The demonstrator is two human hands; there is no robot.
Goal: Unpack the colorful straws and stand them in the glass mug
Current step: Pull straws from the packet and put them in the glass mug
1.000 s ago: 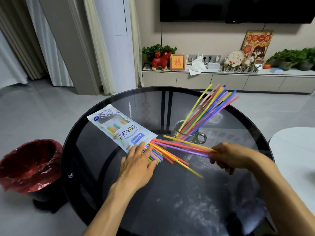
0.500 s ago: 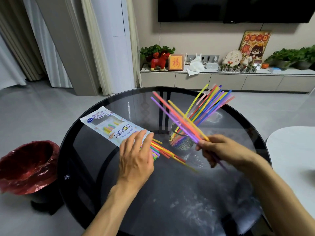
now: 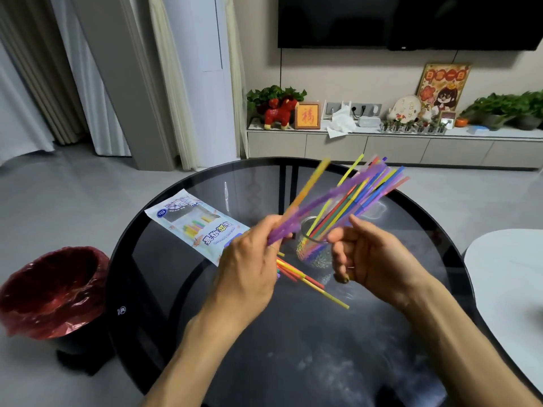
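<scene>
My left hand (image 3: 249,268) is raised above the table and pinches a few blurred purple and yellow straws (image 3: 311,204) by their lower ends, their tips slanting up over the glass mug (image 3: 316,254). The mug stands at the table's middle with several colourful straws (image 3: 370,189) leaning right in it. My right hand (image 3: 373,259) hovers just right of the mug, fingers loosely curled, with nothing seen in it. The white and blue straw packet (image 3: 194,224) lies flat to the left. A few loose straws (image 3: 311,282) stick out from its open end, partly hidden under my left hand.
The round black glass table (image 3: 293,348) holds everything. A bin with a red liner (image 3: 50,289) stands on the floor at the left. A white table edge (image 3: 505,274) is close on the right. A low cabinet (image 3: 382,145) lines the far wall.
My left hand lifted off the packet and took hold of the straws that my right hand had raised. The right hand let them go and now sits beside the mug.
</scene>
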